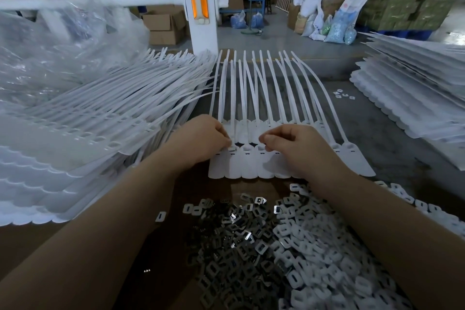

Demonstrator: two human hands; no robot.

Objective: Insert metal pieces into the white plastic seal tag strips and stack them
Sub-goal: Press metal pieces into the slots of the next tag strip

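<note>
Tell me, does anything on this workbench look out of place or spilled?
A few small metal pieces lie alone on the table far from the main pile of metal pieces near the person. The tails of the white strips under the hands fan out unevenly, some crossing.

Obstacles we are logging: stacked strips (83, 133) crowding the left, another stack (412, 98) walling the right, metal pieces (264, 246) heaped near us. Free passage: bare worktop (372, 118) lying right of the strip row (254, 158).
</note>
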